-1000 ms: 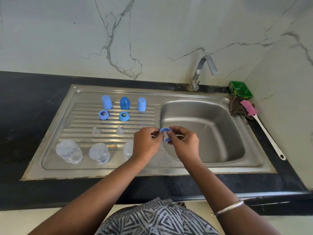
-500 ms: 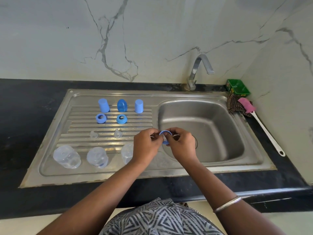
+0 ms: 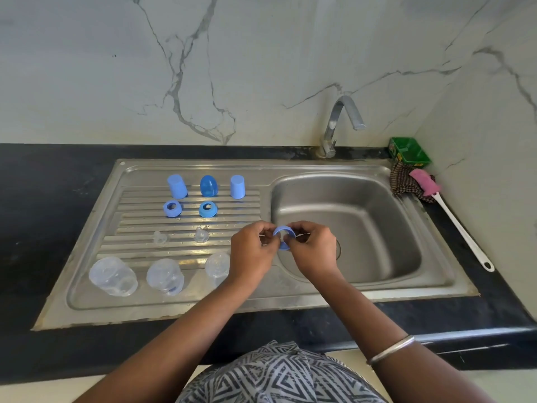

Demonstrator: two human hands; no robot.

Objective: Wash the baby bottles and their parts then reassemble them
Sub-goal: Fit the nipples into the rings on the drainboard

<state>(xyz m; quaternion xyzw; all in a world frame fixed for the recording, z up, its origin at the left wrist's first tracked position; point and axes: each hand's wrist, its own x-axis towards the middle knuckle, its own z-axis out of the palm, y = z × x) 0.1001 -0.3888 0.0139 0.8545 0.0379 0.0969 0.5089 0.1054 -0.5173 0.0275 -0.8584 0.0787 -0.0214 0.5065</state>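
Observation:
My left hand (image 3: 252,251) and my right hand (image 3: 314,248) both pinch a blue screw ring (image 3: 284,232) over the sink's left rim; a clear part may sit inside it, but I cannot tell. On the ribbed drainboard (image 3: 136,228) stand three blue caps (image 3: 177,186), (image 3: 208,186), (image 3: 237,186). In front of them lie two blue rings (image 3: 172,208), (image 3: 208,210) and two clear teats (image 3: 160,238), (image 3: 201,235). Three clear bottles (image 3: 113,276), (image 3: 165,276), (image 3: 217,264) stand upside down at the front; my left hand hides part of the third.
The steel basin (image 3: 363,228) lies to the right, with the tap (image 3: 340,123) behind it. A green box (image 3: 409,151), a dark cloth (image 3: 402,180) and a pink-headed bottle brush (image 3: 453,216) sit on the black counter (image 3: 43,199) at the right wall.
Both hands have kept pinching the blue ring in about the same place, with small finger shifts. The view has dropped slightly.

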